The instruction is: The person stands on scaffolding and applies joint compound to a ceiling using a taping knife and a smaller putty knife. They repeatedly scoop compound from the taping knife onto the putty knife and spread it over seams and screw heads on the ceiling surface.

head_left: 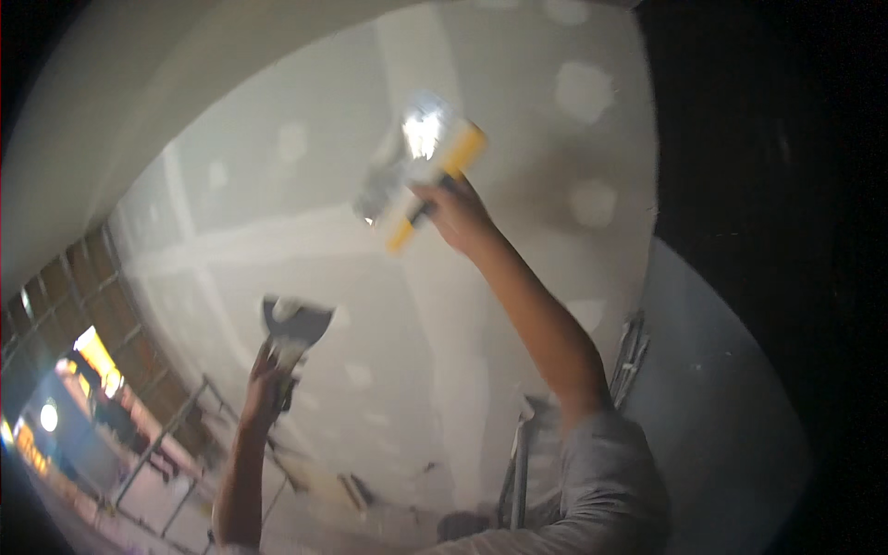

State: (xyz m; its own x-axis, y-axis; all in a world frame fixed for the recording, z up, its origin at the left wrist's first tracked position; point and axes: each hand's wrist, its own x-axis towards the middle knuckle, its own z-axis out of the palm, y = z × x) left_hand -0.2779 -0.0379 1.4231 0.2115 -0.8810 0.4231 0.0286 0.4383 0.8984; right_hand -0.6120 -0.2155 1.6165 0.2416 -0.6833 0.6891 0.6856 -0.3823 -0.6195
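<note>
Raised at centre, my right hand (453,213) is closed round a wide drywall knife (465,151) with a yellow back and a shiny metal blade. Motion blurs this tool. Its blade lies at or close to the drywall (351,185); whether they touch, I cannot tell. Lower on the left, my left hand (268,384) grips a putty knife (301,319) by its handle, blade upward. A pale lump of joint compound (289,307) sits on that blade. Whitish bands and round patches of compound mark the grey board, and one vertical band runs behind my right hand.
Metal pipes (520,462) stand at lower right, and more lean farther right (632,356). A metal rail (166,439) crosses the lower left, before a lit area. Open wall framing (79,277) shows at far left. A dark surface (731,166) borders the drywall's right side.
</note>
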